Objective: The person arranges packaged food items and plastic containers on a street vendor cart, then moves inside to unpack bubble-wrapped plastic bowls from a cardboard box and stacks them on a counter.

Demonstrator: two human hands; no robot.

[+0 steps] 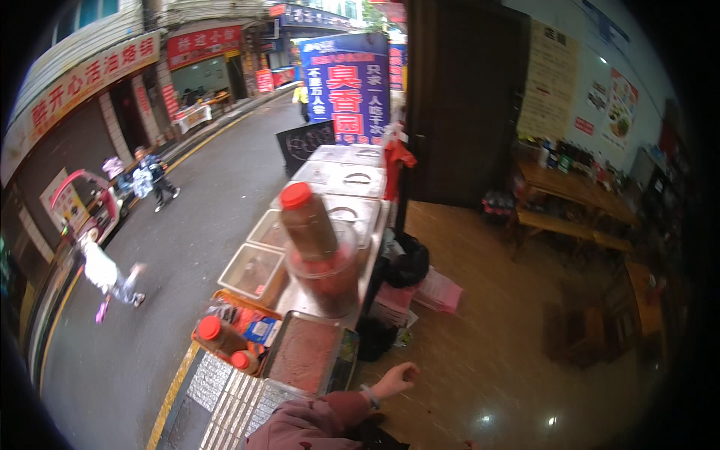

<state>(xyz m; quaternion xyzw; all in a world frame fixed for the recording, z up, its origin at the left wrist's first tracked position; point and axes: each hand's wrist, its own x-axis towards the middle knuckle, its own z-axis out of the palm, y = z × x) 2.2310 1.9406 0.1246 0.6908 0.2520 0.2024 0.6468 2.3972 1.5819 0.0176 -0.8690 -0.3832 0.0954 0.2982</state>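
Note:
My left hand [396,379], at the end of a dull red sleeve with a bracelet at the wrist, hangs over the floor beside the stall counter. Its fingers are loosely curled and nothing shows in them. My right hand is out of view. Nearest on the counter is a metal tray [304,351] of reddish-brown powder. An orange basket [225,295] left of it holds red-lidded jars [225,340] and packets. Behind the tray is a large clear container [326,287] with reddish contents; a tall red-capped jar [309,225] of brown contents stands upright on or in it, blurred.
Lidded metal bins [349,180] and plastic-lidded boxes [253,270] line the counter. Black bags [408,261] and pink packs [439,289] lie on its right, near a dark door [461,101]. Indoors stands a wooden table [579,185] with benches. People [104,267] walk on the street.

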